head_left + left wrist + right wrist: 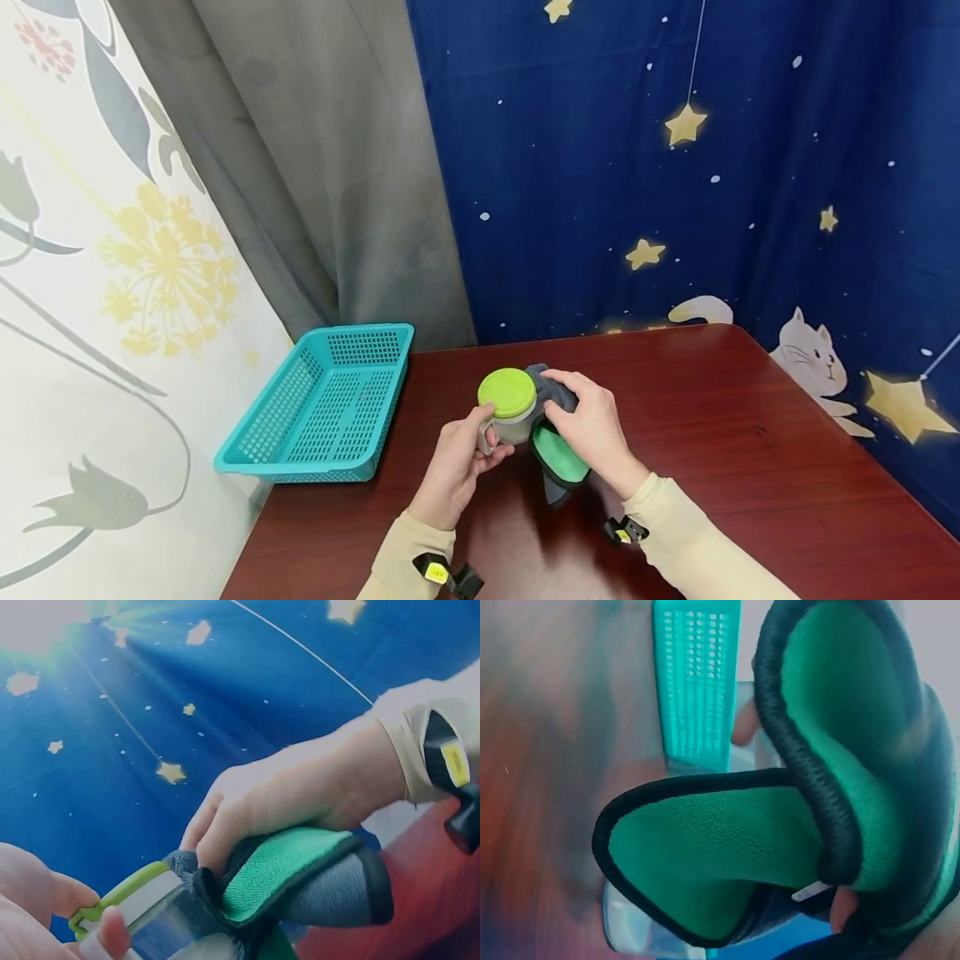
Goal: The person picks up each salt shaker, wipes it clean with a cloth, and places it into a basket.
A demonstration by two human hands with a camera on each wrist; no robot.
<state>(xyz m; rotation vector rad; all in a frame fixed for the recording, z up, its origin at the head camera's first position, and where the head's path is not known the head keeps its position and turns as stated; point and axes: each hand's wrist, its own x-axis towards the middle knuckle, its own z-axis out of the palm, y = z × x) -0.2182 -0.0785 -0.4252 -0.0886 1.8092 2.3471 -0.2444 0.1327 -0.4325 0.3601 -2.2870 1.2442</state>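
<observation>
My left hand (453, 467) holds a clear jar (514, 431) with a side handle and a lime-green lid (507, 392). Its thumb lies at the lid's edge, and other fingers are by the handle and below. A grey cloth with a green inner face and black edging (558, 454) is gripped in my right hand (596, 425), against the jar's right side. Close up in the left wrist view, the cloth (289, 874) folds over beside the jar (176, 919). In the right wrist view the cloth (712, 840) covers most of the jar and hides the right fingers.
A turquoise perforated basket (341, 417) stands on the left of the dark red wooden table (750, 442). Behind the table hang a grey curtain (330, 167) and a blue star-patterned curtain (585, 183). A white floral curtain (112, 333) is at the left.
</observation>
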